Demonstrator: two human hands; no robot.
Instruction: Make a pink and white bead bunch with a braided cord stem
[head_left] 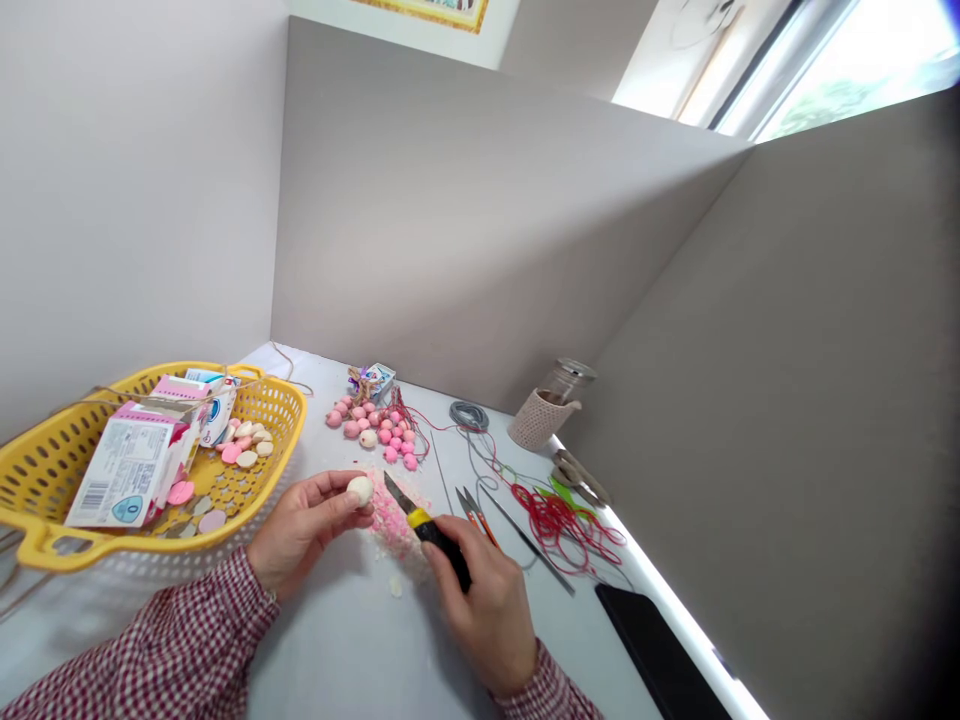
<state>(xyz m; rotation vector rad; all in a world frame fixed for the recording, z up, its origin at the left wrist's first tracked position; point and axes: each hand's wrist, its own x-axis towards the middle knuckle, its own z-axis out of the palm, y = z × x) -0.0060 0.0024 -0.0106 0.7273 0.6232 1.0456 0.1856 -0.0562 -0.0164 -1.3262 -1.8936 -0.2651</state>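
Left of the frame's lower centre, my left hand pinches a white ball; my right hand is closed around a knife, its blade near the ball. Pink shavings lie on the table; a yellow basket fills the lower left.

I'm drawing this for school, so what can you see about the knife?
The knife has a black handle with a yellow band and a dark, pointed, metal-looking blade. The right hand wraps around the handle. It slants, tip toward the picture's upper left, over pink shavings. Its blade is near the white ball, not touching it.
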